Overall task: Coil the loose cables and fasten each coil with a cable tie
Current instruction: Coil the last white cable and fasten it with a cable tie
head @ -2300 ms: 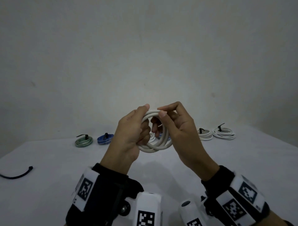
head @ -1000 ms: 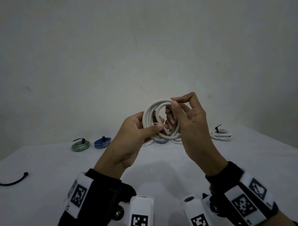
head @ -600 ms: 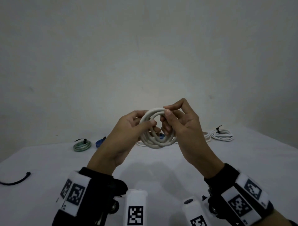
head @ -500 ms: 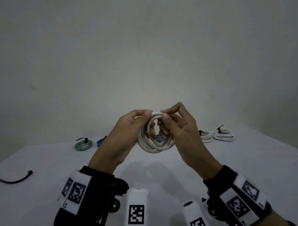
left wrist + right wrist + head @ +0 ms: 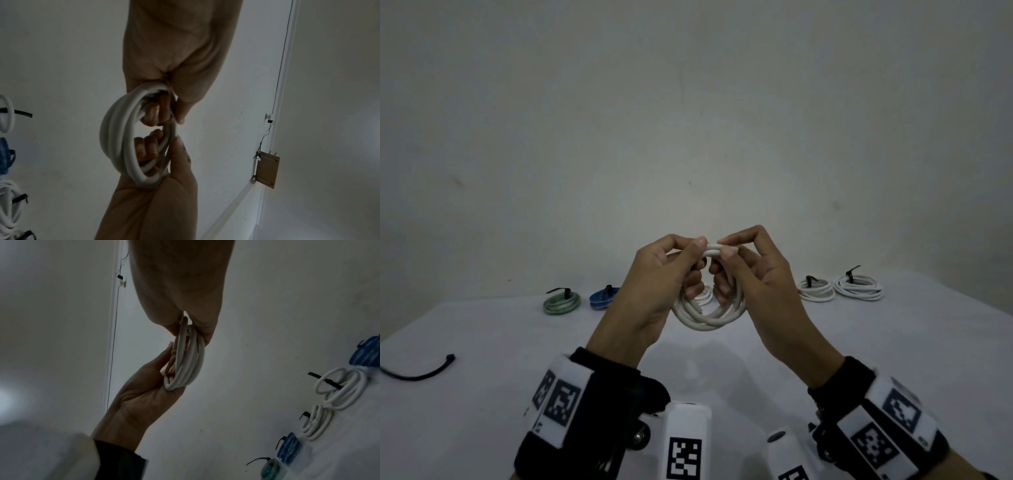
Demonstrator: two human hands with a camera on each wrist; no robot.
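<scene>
A white cable coil (image 5: 705, 318) of several loops hangs in the air between both hands, above the white table (image 5: 893, 342). My left hand (image 5: 690, 253) pinches the top of the coil with thumb and forefinger, its other fingers curled through the loops. My right hand (image 5: 726, 249) pinches the same top stretch right beside it. The left wrist view shows the coil (image 5: 121, 134) with fingers (image 5: 153, 113) of both hands hooked inside it. In the right wrist view the coil (image 5: 191, 356) is edge-on. No tie shows on this coil. A loose black cable tie (image 5: 417, 371) lies far left.
Tied coils line the table's far edge: a green one (image 5: 561, 303), a blue one (image 5: 602, 298), and two white ones (image 5: 816, 289) (image 5: 859, 287) at the right. Another white coil (image 5: 705, 294) lies partly hidden behind my hands. A plain wall stands behind.
The coil was raised and turned upright a second ago; it has since come down. Both thumbs and forefingers have closed in together on its top stretch.
</scene>
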